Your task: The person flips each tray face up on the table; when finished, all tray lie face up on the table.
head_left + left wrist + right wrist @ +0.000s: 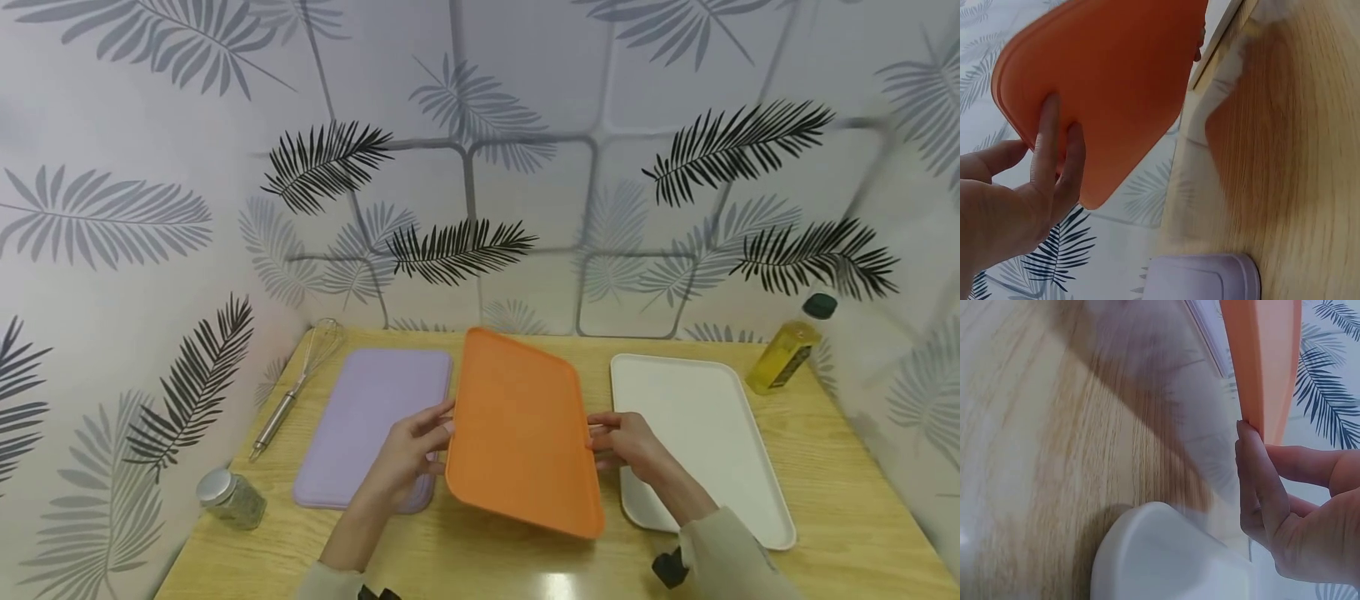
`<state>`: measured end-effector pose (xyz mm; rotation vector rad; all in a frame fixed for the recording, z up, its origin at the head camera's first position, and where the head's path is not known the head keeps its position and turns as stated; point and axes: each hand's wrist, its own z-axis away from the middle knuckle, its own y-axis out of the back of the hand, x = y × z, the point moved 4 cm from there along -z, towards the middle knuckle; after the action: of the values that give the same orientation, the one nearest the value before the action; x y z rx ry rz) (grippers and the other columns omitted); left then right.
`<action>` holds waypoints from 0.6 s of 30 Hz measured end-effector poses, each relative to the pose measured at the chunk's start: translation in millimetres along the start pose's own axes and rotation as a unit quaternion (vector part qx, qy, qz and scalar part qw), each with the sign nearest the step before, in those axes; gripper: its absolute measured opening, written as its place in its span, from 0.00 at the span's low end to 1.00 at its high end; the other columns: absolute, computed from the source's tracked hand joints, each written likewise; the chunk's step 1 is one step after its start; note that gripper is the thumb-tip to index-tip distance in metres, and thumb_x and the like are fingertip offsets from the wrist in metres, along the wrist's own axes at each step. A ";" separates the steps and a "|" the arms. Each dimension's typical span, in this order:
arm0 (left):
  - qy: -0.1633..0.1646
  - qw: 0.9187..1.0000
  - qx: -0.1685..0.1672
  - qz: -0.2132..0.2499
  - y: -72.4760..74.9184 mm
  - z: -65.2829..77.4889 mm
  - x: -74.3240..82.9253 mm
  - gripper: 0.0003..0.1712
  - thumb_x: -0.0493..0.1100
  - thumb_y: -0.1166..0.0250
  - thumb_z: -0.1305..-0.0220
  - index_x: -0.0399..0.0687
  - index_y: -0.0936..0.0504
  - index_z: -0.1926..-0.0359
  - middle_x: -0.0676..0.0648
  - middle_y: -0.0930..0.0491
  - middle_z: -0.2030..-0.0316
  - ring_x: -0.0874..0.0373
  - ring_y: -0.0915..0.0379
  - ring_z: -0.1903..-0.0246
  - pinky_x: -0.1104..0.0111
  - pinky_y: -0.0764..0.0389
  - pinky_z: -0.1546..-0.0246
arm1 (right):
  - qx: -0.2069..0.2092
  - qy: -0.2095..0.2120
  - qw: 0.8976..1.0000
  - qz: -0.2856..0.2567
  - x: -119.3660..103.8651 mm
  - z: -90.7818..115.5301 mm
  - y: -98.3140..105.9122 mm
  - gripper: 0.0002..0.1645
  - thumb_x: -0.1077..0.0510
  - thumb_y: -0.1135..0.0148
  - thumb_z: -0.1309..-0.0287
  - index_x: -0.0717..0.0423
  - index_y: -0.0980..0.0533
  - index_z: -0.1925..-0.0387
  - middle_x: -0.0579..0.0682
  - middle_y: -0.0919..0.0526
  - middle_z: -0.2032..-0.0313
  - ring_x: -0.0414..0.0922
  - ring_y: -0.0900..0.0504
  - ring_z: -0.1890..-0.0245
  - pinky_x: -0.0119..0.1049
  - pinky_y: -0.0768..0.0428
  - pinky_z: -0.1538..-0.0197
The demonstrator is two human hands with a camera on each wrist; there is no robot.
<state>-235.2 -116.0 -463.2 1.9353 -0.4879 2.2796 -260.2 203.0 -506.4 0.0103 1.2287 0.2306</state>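
An orange tray (521, 425) is held tilted above the middle of the table, its shadow falling on the wood below. My left hand (411, 446) grips its left edge, with fingers spread against the underside in the left wrist view. On the opposite edge my right hand (628, 443) pinches the rim between thumb and fingers (1263, 481). A lilac tray (375, 408) lies at the left, partly behind my left hand. To the right lies a white tray (693, 433), under my right forearm in the head view.
A whisk (288, 408) lies along the table's left side, with a lidded glass jar (232, 498) nearer the front. An oil bottle (786, 354) stands at the back right. Leaf-patterned walls (525, 192) enclose the wooden table (847, 467) on the back and sides.
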 end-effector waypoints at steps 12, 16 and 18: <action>0.044 0.998 -0.020 -0.034 15.7 -17.2 -4.1 0.34 0.40 0.39 0.33 0.41 0.39 0.29 0.44 0.23 0.55 0.56 0.21 0.63 0.67 0.17 0.76 | 0.010 0.020 1.000 0.008 -14.3 14.0 7.8 0.32 0.73 0.41 0.44 0.74 0.35 0.37 0.64 0.22 0.56 0.46 0.16 0.65 0.46 0.15 0.68; 0.061 0.996 -0.024 -0.058 17.7 -23.6 -8.7 0.33 0.38 0.40 0.33 0.38 0.38 0.30 0.45 0.22 0.57 0.56 0.20 0.64 0.65 0.15 0.74 | 0.011 0.022 1.000 0.009 -15.7 13.2 14.5 0.32 0.72 0.40 0.44 0.73 0.35 0.37 0.62 0.22 0.57 0.46 0.16 0.65 0.48 0.15 0.66; 0.069 0.995 -0.024 -0.072 18.2 -27.3 -12.5 0.32 0.37 0.40 0.33 0.38 0.38 0.30 0.44 0.22 0.58 0.55 0.19 0.63 0.63 0.15 0.72 | 0.008 0.024 1.000 0.013 -15.5 11.6 17.7 0.32 0.72 0.40 0.44 0.73 0.36 0.37 0.62 0.22 0.58 0.46 0.16 0.65 0.48 0.15 0.65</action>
<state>-263.9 -123.1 -482.2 1.7158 -0.3718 2.2687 -257.3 218.8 -485.7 0.0354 1.2781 0.2438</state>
